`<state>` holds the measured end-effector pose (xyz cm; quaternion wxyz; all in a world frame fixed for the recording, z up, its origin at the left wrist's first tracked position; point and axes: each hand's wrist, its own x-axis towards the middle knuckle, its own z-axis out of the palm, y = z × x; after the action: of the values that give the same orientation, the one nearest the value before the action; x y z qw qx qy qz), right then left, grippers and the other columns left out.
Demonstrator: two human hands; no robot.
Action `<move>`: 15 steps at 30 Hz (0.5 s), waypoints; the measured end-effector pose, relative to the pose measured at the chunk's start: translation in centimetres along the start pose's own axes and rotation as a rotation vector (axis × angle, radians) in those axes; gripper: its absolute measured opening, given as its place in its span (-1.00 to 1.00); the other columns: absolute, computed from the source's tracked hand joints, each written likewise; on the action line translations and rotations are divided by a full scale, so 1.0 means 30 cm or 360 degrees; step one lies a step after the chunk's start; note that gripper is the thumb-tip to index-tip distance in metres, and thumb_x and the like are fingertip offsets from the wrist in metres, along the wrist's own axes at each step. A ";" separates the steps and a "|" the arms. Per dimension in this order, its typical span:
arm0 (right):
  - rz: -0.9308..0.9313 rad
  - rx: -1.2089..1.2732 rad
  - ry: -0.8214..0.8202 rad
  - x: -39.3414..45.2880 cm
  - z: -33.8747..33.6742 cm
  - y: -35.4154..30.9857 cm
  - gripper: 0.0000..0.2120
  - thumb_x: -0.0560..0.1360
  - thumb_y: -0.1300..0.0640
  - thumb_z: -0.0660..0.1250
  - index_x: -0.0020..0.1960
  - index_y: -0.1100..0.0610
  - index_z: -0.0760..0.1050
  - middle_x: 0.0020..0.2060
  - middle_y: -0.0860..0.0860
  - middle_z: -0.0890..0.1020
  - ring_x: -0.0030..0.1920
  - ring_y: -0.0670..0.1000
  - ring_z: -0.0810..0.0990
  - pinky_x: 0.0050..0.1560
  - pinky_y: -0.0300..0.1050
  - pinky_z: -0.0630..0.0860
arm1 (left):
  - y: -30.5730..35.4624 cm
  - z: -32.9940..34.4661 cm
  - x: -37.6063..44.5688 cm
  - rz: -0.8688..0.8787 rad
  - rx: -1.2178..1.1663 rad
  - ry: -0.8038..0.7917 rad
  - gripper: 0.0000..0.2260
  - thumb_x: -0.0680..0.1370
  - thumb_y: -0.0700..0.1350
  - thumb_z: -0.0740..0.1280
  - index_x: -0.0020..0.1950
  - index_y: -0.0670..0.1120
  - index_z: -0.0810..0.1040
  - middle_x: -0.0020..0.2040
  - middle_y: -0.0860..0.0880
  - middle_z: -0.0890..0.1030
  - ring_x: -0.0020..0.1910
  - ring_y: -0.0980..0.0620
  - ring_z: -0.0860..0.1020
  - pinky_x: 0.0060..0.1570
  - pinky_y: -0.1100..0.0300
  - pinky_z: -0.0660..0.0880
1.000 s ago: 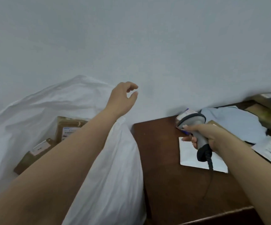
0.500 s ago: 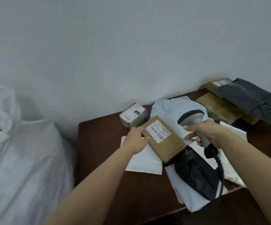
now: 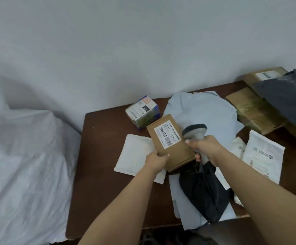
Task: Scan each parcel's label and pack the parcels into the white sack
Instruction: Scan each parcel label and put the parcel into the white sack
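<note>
Half a second on, both hands have drawn nearer: the left hand (image 3: 157,160) now grips the near corner of the brown cardboard parcel (image 3: 171,142), lifted label-up over the brown table (image 3: 101,174). Right hand (image 3: 207,147) clamps round the grey barcode scanner (image 3: 195,133), whose head sits just beside the white label (image 3: 167,134). At far left lies the white sack (image 3: 23,165), well apart
</note>
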<state>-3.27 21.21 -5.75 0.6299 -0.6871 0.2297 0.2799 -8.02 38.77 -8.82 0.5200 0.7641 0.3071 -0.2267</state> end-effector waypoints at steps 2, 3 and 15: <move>-0.0010 -0.0006 0.0003 -0.001 -0.007 0.003 -0.72 0.50 0.19 0.45 0.07 0.34 0.47 -0.25 0.19 0.52 -0.59 -0.04 0.39 -0.56 -0.24 0.40 | -0.001 0.006 -0.015 -0.0043 -0.0205 -0.0012 -0.46 0.56 -0.02 0.37 0.49 -0.05 0.26 0.41 -0.08 0.40 0.34 -0.13 0.42 0.21 -0.05 0.47; -0.0022 -0.0019 0.0001 -0.007 -0.012 0.003 -0.72 0.50 0.18 0.45 0.07 0.35 0.48 -0.23 0.20 0.55 -0.59 -0.04 0.40 -0.54 -0.22 0.41 | -0.004 0.005 -0.022 -0.0068 -0.0297 -0.0041 -0.41 0.56 0.01 0.38 0.51 0.00 0.19 0.42 -0.06 0.37 0.36 -0.15 0.40 0.19 -0.09 0.46; -0.0402 0.0049 -0.0077 -0.263 0.063 -0.131 -0.84 0.53 0.16 0.41 -0.04 0.26 0.50 -0.28 0.21 0.64 -0.58 0.00 0.38 -0.55 -0.24 0.41 | 0.015 -0.355 -0.144 0.0450 -0.0444 0.0319 -0.46 0.42 -0.09 0.54 0.33 -0.10 0.41 0.16 -0.10 0.54 0.12 -0.04 0.55 0.18 0.05 0.52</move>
<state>-6.65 23.21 2.37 0.6760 -0.6938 0.1302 0.2113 -10.46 47.60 -1.85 0.6142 0.7389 0.2755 -0.0299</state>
